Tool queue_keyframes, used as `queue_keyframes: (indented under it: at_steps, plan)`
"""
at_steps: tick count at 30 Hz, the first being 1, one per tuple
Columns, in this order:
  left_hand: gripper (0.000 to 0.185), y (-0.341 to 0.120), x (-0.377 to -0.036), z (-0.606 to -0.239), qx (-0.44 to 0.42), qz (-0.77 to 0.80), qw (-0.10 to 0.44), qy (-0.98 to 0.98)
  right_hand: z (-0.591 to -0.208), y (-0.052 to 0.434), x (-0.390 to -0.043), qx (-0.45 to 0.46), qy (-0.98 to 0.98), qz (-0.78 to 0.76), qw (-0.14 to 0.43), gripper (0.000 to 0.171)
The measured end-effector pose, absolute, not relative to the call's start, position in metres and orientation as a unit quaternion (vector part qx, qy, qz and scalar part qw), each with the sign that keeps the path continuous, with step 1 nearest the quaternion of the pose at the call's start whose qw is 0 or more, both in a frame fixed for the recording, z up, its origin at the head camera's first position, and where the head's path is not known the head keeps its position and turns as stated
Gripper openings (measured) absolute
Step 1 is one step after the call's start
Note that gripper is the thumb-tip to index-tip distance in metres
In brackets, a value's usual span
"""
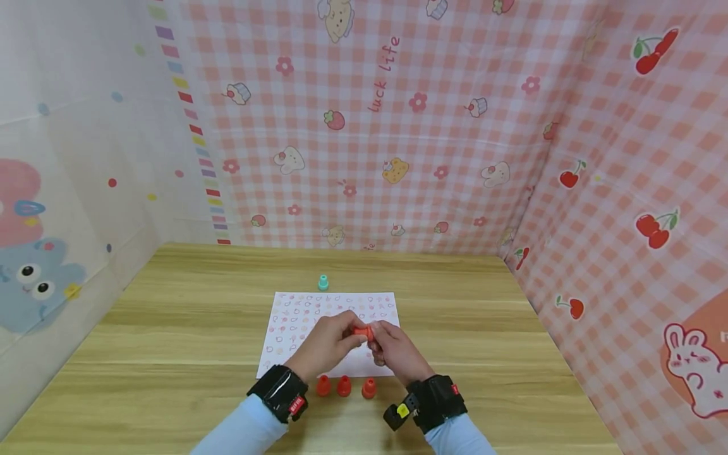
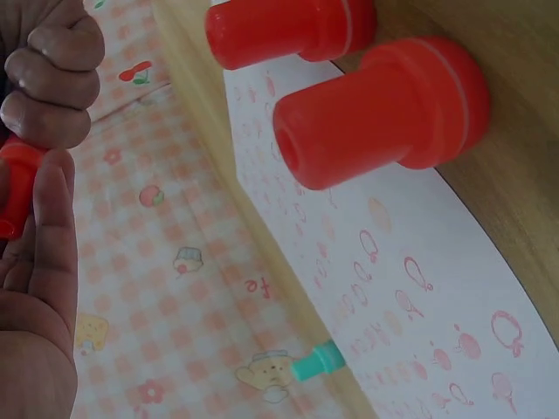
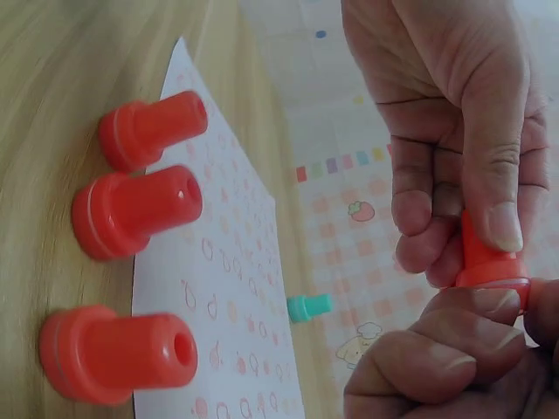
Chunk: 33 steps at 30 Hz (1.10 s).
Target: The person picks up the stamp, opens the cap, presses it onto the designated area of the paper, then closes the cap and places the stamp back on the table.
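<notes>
We hold one red stamp (image 1: 362,330) up over the paper (image 1: 296,316), with our left hand (image 1: 327,344) and our right hand (image 1: 395,349) both pinching it between them. Three more red stamps (image 1: 344,386) stand in a row on the table (image 1: 170,328) near our wrists, and a little green stamp (image 1: 323,282) stands at the far edge of the paper.

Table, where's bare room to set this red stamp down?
Bare wood on the table lies left and right of the stamped paper. It is crowded at the near edge, where three red stamps stand under both hands, and a teal stamp stands beyond the paper.
</notes>
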State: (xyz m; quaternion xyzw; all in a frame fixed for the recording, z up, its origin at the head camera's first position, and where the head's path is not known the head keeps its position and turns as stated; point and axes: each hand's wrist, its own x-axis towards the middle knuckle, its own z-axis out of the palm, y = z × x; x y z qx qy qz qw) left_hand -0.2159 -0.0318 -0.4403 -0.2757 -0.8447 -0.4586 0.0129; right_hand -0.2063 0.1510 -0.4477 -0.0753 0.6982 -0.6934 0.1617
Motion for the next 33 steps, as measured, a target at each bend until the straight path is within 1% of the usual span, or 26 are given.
queue_keyframes:
  at_steps: [6, 8, 13, 22, 26, 33]
  plan:
    - [0.006, -0.036, -0.219, -0.44, -0.255, -0.516, -0.028, -0.817, -0.445, 0.152, -0.205, -0.07, 0.668, -0.72, 0.173, 0.028]
    - [0.006, -0.038, -0.22, -0.44, -0.25, -0.526, -0.032, -0.812, -0.444, 0.152, -0.205, -0.067, 0.669, -0.72, 0.171, 0.028]
    - [0.008, -0.045, -0.222, -0.438, -0.243, -0.512, -0.01, -0.824, -0.444, 0.154, -0.206, -0.059, 0.694, -0.699, 0.159, 0.029]
    - [0.01, -0.057, -0.224, -0.437, -0.233, -0.48, 0.011, -0.846, -0.445, 0.158, -0.211, -0.032, 0.716, -0.681, 0.148, 0.035]
    - [0.008, -0.063, -0.225, -0.438, -0.233, -0.461, 0.014, -0.856, -0.444, 0.159, -0.21, -0.031, 0.72, -0.677, 0.145, 0.034]
    - [0.007, -0.075, -0.226, -0.444, -0.214, -0.429, -0.004, -0.877, -0.447, 0.16, -0.21, -0.027, 0.725, -0.673, 0.141, 0.033]
